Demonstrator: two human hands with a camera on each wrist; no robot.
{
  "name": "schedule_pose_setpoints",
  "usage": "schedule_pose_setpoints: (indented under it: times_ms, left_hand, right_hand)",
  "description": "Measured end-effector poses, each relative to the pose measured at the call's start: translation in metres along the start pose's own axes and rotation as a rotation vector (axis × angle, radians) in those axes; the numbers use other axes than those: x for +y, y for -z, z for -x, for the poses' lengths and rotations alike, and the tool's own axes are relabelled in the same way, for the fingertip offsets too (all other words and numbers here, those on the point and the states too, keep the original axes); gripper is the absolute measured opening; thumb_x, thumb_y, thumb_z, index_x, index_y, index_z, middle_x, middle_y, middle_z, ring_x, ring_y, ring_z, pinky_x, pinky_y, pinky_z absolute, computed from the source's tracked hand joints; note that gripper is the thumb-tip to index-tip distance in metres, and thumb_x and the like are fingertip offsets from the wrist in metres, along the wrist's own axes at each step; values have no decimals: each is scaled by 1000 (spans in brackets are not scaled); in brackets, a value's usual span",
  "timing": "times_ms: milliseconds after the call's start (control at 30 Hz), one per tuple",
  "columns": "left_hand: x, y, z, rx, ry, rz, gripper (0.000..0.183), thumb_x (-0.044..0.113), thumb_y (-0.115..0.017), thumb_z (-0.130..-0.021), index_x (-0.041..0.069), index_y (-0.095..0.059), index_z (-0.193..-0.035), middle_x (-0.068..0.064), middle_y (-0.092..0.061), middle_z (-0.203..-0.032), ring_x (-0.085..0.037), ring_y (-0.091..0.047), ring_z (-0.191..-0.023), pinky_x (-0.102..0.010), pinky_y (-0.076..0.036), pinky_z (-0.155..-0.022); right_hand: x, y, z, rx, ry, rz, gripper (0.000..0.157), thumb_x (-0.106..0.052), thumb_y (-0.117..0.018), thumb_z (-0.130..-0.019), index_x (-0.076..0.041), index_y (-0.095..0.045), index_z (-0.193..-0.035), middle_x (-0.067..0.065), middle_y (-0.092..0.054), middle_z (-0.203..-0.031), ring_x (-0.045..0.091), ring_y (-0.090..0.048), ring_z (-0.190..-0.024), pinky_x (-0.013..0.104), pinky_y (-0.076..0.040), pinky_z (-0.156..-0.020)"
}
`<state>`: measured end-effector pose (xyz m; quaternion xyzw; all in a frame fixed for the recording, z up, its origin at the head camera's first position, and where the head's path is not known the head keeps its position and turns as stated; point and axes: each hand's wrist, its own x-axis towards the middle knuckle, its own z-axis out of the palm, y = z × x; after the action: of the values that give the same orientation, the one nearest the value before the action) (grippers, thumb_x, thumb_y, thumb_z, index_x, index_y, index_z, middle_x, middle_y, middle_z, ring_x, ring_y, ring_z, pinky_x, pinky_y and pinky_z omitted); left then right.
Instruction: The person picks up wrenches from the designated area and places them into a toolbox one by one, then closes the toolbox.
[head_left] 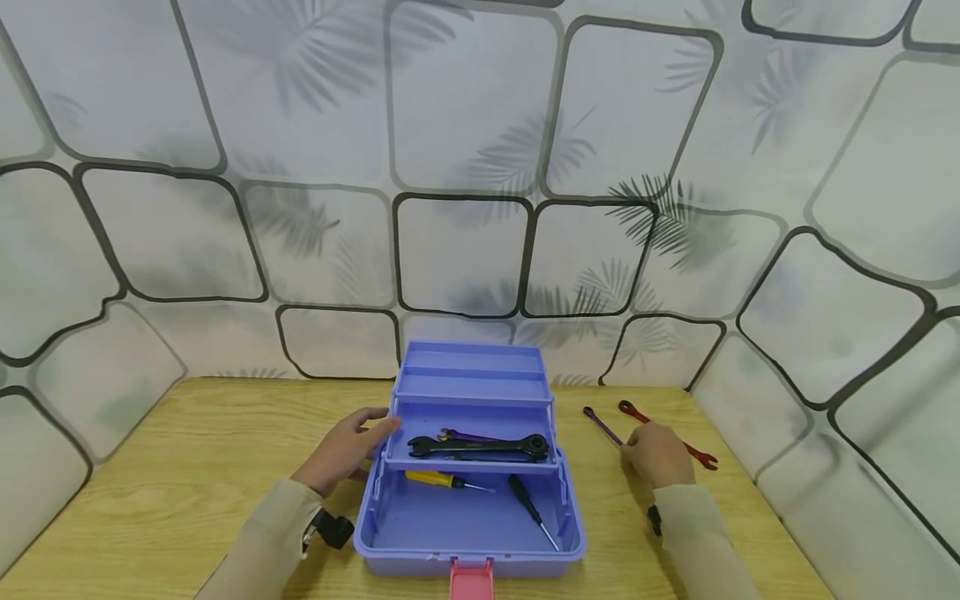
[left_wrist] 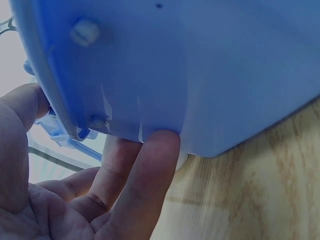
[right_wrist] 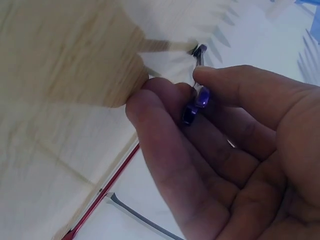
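Observation:
A lilac-blue toolbox [head_left: 405, 529] stands open on the table. At its left side, my left hand [head_left: 345, 454] grips the edge; in the left wrist view the thumb [left_wrist: 30, 102] lies over the rim and fingers press the outer wall. To the right of the box, my right hand [head_left: 660, 454] pinches one end of a purple wrench [head_left: 602, 425] between thumb and fingers. The wrench's end shows purple [right_wrist: 202, 97] in the right wrist view. A red wrench [head_left: 701, 456] lies just beyond that hand. Inside the raised tray [head_left: 420, 417] are a black wrench [head_left: 472, 447] and another purple tool [head_left: 457, 434].
In the box's lower part lie a yellow screwdriver [head_left: 431, 477] and a black-handled screwdriver [head_left: 525, 497]. A pink latch [head_left: 472, 581] hangs at the front. The wooden table [head_left: 187, 475] meets patterned fabric walls [head_left: 465, 258] at the back and sides.

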<state>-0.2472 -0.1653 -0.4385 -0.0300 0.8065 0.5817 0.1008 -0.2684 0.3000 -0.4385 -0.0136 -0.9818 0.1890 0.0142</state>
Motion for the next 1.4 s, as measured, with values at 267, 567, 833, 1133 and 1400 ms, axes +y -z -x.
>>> schedule_pose_setpoints:
  times_ms: [267, 567, 833, 1133, 1400]
  left_hand:
    - [-1, 3, 1, -10, -9, 13, 72, 51, -65, -99, 5, -47, -151, -23, -69, -126, -30, -73, -98, -48, -64, -71]
    - [-1, 3, -1, -15, -15, 21, 74, 52, -65, -99, 5, -47, -152, -23, -69, -125, -30, -73, -98, -48, -64, -72]
    - [0, 1, 0, -18, -13, 20, 74, 53, -66, -98, 5, -47, -152, -24, -67, -127, -32, -73, -99, -48, -64, -73]
    - [1, -1, 1, -1, -7, 1, 80, 59, -67, -95, 6, -48, -151, -23, -67, -126, -32, -73, -98, -48, -64, -72]
    - [0, 0, 3, -1, -5, 5, 81, 59, -67, -95, 6, -47, -152, -23, -67, -127, -32, -73, -99, -48, -64, -72]
  right_hand:
    - [-3, 0, -1, -10, 47, 11, 20, -7, -70, -93, -6, -75, -74, 3, -68, -72, 18, -55, -61, 36, -48, -57]
    - [-4, -4, -4, 11, 105, 38, 18, -6, -69, -94, -5, -78, -78, 3, -70, -77, 18, -56, -66, 37, -49, -61]
    - [0, -9, -4, 23, 120, 56, 24, -5, -69, -92, -9, -69, -68, -2, -55, -60, 16, -47, -57, 31, -39, -55]
    - [-3, -9, -2, 121, 206, 50, 24, -8, -70, -93, -8, -70, -69, 0, -64, -64, 13, -50, -56, 33, -46, -55]
    - [-4, -9, -4, 162, 281, 41, 13, -6, -74, -92, -5, -77, -79, 7, -74, -76, 16, -64, -62, 38, -58, -60]
